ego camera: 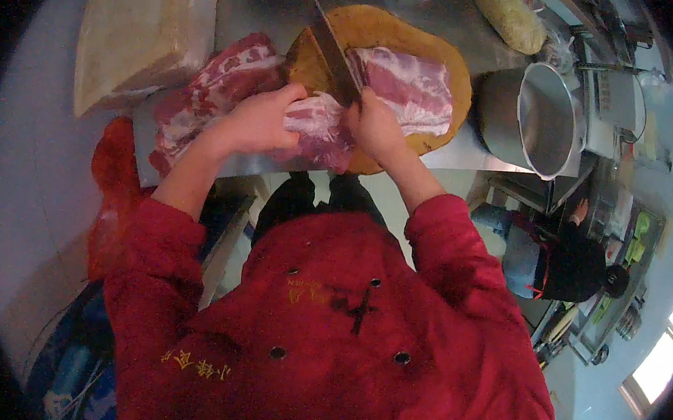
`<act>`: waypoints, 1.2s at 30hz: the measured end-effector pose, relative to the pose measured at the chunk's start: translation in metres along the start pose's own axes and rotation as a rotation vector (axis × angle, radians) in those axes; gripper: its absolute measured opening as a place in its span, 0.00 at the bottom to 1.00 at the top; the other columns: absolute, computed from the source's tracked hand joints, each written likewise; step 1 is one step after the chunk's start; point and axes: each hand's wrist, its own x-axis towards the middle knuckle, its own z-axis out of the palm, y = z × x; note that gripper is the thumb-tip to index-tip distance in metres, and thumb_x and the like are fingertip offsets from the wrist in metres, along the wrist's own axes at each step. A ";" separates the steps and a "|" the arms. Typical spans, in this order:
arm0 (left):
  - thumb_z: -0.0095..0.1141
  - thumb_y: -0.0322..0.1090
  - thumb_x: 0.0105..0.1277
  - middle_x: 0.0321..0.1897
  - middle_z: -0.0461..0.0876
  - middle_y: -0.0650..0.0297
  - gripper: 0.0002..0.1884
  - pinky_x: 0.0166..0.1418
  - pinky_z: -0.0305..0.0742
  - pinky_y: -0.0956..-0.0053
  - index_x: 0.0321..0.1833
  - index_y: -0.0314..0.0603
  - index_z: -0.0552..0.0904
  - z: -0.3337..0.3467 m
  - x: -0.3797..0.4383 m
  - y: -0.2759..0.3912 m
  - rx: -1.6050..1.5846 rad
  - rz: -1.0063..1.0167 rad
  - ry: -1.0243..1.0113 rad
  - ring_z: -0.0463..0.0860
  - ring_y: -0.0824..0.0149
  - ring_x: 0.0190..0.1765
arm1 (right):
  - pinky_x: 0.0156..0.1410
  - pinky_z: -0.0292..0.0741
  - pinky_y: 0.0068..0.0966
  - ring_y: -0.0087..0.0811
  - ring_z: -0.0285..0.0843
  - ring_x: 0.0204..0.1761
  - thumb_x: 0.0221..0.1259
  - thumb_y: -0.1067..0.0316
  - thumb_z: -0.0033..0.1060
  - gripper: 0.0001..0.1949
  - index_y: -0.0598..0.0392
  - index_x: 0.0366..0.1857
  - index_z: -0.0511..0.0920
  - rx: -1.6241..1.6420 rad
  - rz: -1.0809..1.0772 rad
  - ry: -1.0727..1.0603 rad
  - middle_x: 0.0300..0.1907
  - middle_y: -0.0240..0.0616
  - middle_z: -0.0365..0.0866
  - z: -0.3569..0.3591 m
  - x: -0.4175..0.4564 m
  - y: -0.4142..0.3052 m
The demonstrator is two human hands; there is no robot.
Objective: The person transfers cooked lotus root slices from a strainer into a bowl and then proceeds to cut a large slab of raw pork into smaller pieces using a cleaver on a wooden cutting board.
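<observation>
My right hand [375,122] grips a cleaver [333,49], its broad blade pointing away from me and slanting to the left. The blade stands on a round wooden chopping board [396,24], between two portions of raw meat. On its left, my left hand [261,120] presses on a piece of meat with white fat [317,115], fingers curled against its near and far sides. To the right of the blade a flat slab of raw meat [415,89] lies on the board. A larger rack of meat [222,85] rests on the table beyond my left forearm, partly hidden by it.
The steel table [251,5] has its near edge just before my body. A deep metal pot [498,116] stands right of the board, near a filled bag [511,17]. A pale block-like package [151,15] and a red bag [114,159] are leftward. Another person [573,261] is at right.
</observation>
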 end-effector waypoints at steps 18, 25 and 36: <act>0.69 0.35 0.58 0.53 0.86 0.51 0.32 0.63 0.79 0.65 0.66 0.36 0.75 0.020 -0.016 -0.041 -0.290 0.008 0.181 0.85 0.60 0.57 | 0.52 0.81 0.51 0.68 0.84 0.48 0.75 0.67 0.57 0.18 0.59 0.63 0.73 0.017 -0.062 0.123 0.43 0.66 0.85 -0.003 -0.082 0.025; 0.69 0.35 0.58 0.52 0.86 0.52 0.31 0.61 0.79 0.65 0.66 0.37 0.75 0.012 -0.018 -0.025 -0.257 0.026 0.182 0.86 0.59 0.54 | 0.53 0.80 0.51 0.66 0.84 0.50 0.74 0.66 0.60 0.14 0.62 0.56 0.76 0.097 0.017 -0.024 0.45 0.64 0.86 -0.042 -0.062 0.022; 0.71 0.38 0.56 0.51 0.86 0.56 0.33 0.63 0.78 0.66 0.67 0.39 0.76 0.012 -0.038 -0.048 -0.214 0.017 0.180 0.85 0.62 0.55 | 0.49 0.79 0.58 0.68 0.83 0.45 0.74 0.67 0.55 0.12 0.61 0.55 0.75 0.030 0.068 0.042 0.39 0.64 0.84 -0.009 -0.052 0.005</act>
